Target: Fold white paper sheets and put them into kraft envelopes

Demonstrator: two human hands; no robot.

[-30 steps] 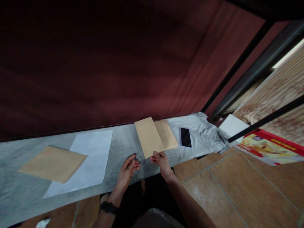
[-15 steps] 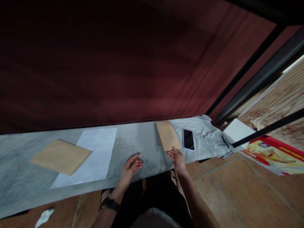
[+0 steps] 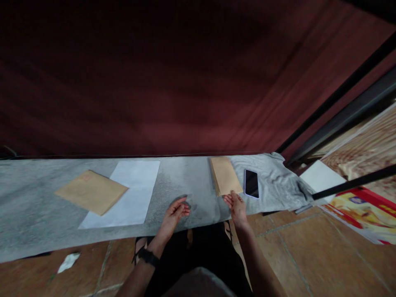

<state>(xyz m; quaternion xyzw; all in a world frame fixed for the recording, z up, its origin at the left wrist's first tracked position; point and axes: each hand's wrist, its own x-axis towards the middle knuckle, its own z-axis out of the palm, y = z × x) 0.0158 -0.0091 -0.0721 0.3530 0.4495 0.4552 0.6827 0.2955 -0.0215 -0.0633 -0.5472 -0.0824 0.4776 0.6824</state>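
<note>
My right hand (image 3: 236, 206) pinches the near edge of a brown paper envelope (image 3: 226, 175), thumb on top and fingers beneath. The envelope lies lengthwise on a grey cloth, and its left side looks like a stack or fold of more than one layer. My left hand (image 3: 176, 214) is over the cloth nearer the middle, fingers loosely bent and apart, holding nothing. A black-screened phone (image 3: 251, 183) with a pale purple edge rests just right of the envelope. Farther left, another brown envelope (image 3: 93, 192) lies partly over a white sheet of paper (image 3: 142, 194).
The grey cloth (image 3: 27, 214) covers a long narrow surface against a dark red panel (image 3: 173, 103). Black metal bars (image 3: 337, 93) slant at the right. Beyond them are a red and yellow box (image 3: 368, 212) and a white board (image 3: 321, 179). Crumpled tissue (image 3: 68, 262) lies on the tiled floor.
The view has turned slightly, so everything on the cloth appears shifted to the right. My right hand keeps its pinch on the envelope, and my left hand stays loosely bent above the cloth.
</note>
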